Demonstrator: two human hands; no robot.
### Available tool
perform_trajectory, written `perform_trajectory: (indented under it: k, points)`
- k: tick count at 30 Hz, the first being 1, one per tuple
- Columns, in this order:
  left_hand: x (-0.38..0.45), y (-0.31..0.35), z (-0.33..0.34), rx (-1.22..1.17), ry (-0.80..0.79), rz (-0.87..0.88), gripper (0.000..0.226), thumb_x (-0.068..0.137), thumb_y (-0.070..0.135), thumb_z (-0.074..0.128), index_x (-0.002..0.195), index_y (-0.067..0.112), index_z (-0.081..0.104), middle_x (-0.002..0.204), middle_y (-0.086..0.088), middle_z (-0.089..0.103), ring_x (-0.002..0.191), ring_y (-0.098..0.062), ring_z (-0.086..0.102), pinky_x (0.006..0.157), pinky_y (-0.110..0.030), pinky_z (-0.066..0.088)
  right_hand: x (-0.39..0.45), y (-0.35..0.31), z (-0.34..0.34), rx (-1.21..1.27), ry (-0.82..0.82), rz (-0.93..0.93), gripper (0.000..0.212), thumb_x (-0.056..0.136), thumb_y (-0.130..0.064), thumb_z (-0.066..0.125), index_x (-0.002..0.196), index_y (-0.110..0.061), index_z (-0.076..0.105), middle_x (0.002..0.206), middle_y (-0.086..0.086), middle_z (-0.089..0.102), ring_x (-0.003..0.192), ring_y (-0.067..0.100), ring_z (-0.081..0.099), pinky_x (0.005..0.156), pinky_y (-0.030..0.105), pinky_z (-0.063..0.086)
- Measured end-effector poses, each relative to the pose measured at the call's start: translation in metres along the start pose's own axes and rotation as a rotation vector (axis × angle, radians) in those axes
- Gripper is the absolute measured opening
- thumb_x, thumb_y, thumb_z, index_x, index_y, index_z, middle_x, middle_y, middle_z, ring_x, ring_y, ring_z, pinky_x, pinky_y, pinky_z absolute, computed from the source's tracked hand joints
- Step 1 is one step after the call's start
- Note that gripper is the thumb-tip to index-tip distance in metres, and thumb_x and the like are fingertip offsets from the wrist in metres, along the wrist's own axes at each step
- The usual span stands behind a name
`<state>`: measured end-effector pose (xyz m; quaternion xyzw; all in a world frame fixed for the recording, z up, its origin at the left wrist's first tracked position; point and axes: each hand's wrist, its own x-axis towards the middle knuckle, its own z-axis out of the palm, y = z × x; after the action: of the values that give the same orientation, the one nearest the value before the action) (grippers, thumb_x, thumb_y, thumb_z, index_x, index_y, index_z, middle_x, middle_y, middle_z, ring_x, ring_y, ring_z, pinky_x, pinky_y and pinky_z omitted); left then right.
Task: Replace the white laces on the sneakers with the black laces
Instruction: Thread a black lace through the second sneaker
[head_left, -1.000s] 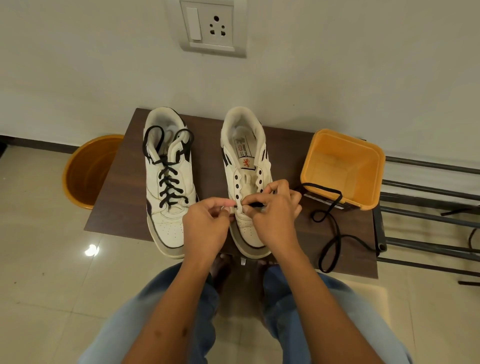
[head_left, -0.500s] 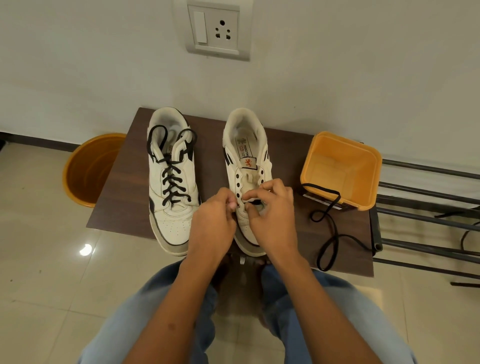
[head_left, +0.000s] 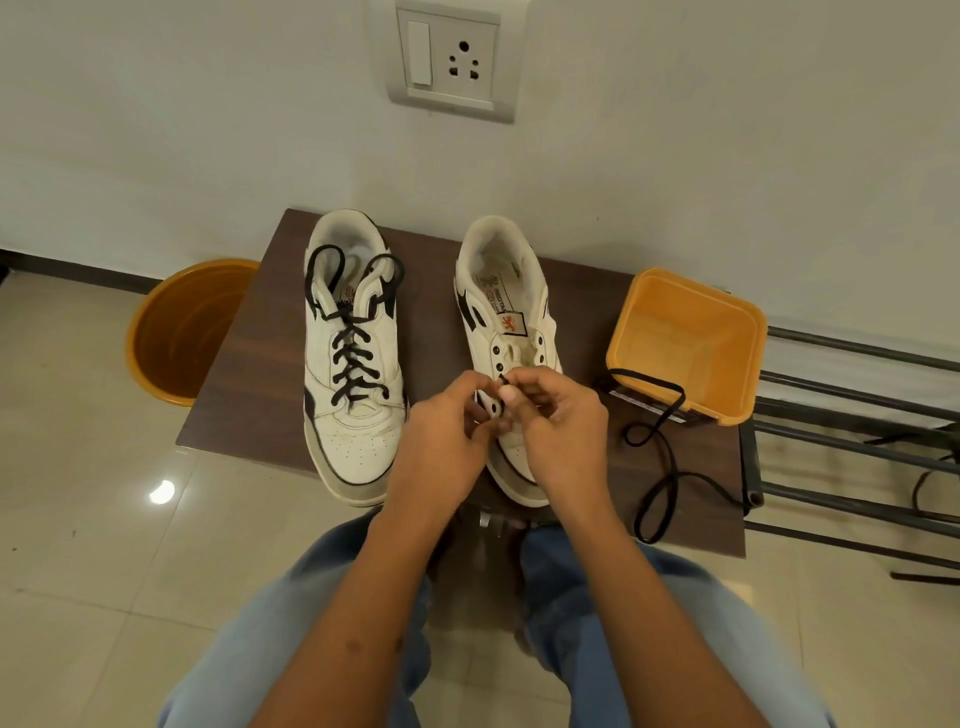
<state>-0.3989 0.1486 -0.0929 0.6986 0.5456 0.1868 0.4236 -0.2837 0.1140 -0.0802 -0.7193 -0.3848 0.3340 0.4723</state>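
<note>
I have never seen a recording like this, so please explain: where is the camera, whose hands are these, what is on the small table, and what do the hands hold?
The camera sits on the person's head and looks down, so these are the person's own hands. On the brown table stand two white sneakers. The left sneaker already has black laces. The right sneaker has empty upper eyelets. The left hand and right hand meet over it, pinching a black lace near the lower eyelets. The lace trails right, over the rim of an orange tub. An orange bucket stands on the floor.
</note>
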Motion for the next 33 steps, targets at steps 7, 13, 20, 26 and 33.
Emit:
perform_trajectory:
  k: [7,13,20,26,33]
  points:
    - [0.004,0.000,-0.006,-0.128,0.191,-0.144,0.027,0.088,0.006,0.067,0.105,0.026,0.071,0.085,0.012,0.067,0.077,0.002,0.062,0.066,-0.006,0.044,0.004,-0.002,-0.010,0.068,0.026,-0.108,0.017,0.088,-0.005,0.067,0.101,-0.013,0.074,0.095,-0.004,0.072,0.084,0.005,0.065,0.074,0.024,0.054]
    - [0.003,-0.001,-0.011,-0.238,0.167,-0.199,0.025,0.087,0.009,0.070,0.105,0.026,0.072,0.084,0.010,0.069,0.071,0.013,0.057,0.063,0.001,0.038,0.001,0.009,-0.001,-0.422,-0.108,-0.217,0.013,0.089,-0.013,0.068,0.101,-0.017,0.072,0.092,-0.002,0.070,0.087,0.013,0.062,0.080,0.037,0.054]
    - [0.004,-0.002,-0.010,-0.302,0.170,-0.246,0.022,0.087,0.009,0.071,0.103,0.024,0.074,0.085,0.009,0.073,0.081,0.002,0.066,0.078,-0.007,0.049,0.001,0.015,0.009,-0.539,-0.077,-0.325,0.008,0.091,-0.016,0.063,0.094,-0.013,0.070,0.092,0.001,0.062,0.089,0.014,0.051,0.074,0.031,0.048]
    - [0.005,-0.002,-0.010,-0.326,0.169,-0.256,0.020,0.084,0.011,0.074,0.102,0.021,0.076,0.082,0.011,0.074,0.081,0.004,0.067,0.079,-0.006,0.048,0.001,0.020,0.017,-0.542,-0.042,-0.342,0.004,0.088,-0.016,0.068,0.090,-0.012,0.069,0.091,0.002,0.060,0.089,0.014,0.048,0.073,0.030,0.047]
    - [0.005,-0.005,-0.014,-0.414,0.085,-0.259,0.015,0.093,0.015,0.064,0.099,0.023,0.075,0.085,0.004,0.076,0.087,-0.006,0.071,0.090,-0.029,0.053,-0.001,0.017,0.015,-0.571,-0.005,-0.333,0.011,0.088,-0.015,0.069,0.096,-0.014,0.076,0.116,0.004,0.052,0.103,0.021,0.048,0.075,0.031,0.051]
